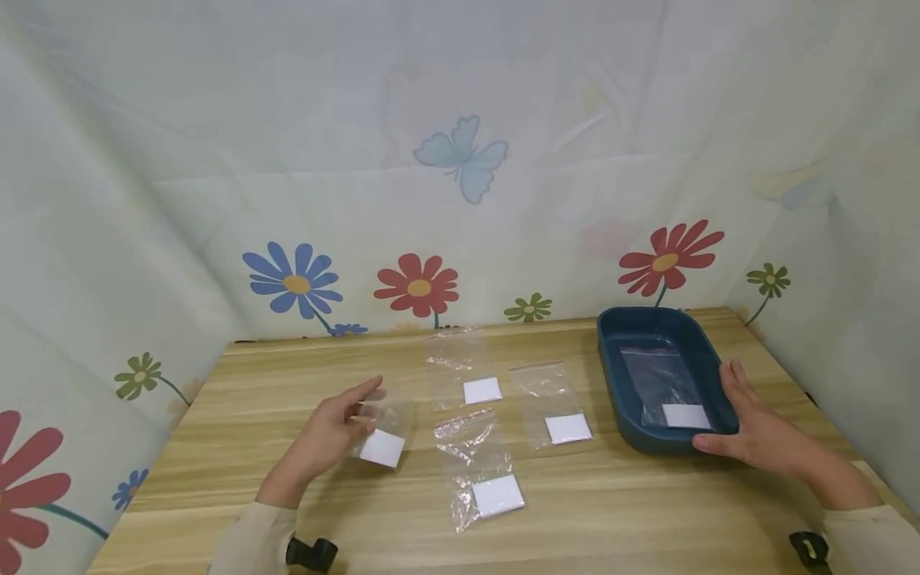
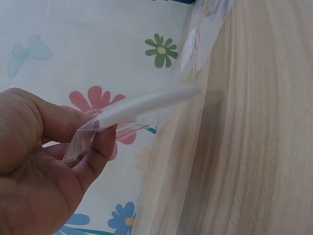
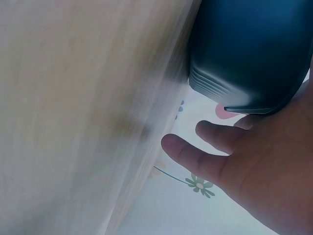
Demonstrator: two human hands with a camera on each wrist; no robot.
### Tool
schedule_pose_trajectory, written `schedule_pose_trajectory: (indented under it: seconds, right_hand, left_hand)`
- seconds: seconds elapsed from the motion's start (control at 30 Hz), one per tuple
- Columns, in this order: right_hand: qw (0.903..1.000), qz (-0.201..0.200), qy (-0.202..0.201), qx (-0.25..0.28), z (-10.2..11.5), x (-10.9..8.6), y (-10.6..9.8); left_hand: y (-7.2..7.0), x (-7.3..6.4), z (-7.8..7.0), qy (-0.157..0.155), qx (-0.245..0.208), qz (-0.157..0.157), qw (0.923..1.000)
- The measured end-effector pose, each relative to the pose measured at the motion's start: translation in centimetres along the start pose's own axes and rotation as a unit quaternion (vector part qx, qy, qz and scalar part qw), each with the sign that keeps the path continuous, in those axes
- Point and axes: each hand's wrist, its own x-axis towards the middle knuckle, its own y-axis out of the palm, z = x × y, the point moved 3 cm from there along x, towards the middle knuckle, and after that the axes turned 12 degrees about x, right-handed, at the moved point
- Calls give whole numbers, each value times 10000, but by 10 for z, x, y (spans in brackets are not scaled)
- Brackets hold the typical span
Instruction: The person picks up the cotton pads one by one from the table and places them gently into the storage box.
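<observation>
My left hand (image 1: 334,431) pinches a small clear zip bag (image 2: 80,139) between thumb and fingers, just above the table. A flat white piece (image 1: 382,448) is inside that bag and sticks out past the fingertips. My right hand (image 1: 765,431) rests against the near right corner of a dark blue plastic tub (image 1: 624,415), thumb at the front rim and fingers along the right side. In the right wrist view its outer fingers (image 3: 195,159) are extended, off the tub. Inside the tub lies another clear zip bag (image 1: 654,371) with a white piece (image 1: 685,415).
Three more clear zip bags with white pieces lie between my hands: a back one (image 1: 449,359), a right one (image 1: 544,391) and a front one (image 1: 470,451). The wooden table (image 1: 266,383) ends at a flower-printed curtain (image 1: 331,200).
</observation>
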Motion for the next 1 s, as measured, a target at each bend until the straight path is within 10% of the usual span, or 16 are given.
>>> schedule_pose_trajectory:
  seconds: [0.43,1.0]
  right_hand:
    - [10000,14,16,-39,-1,1,-1]
    - [9999,-8,111,-63,-1,1,-1]
  left_hand:
    - [-5,1,2,-22,-115,-102,9999]
    - [-2,0,12,-295,857,-142,9958]
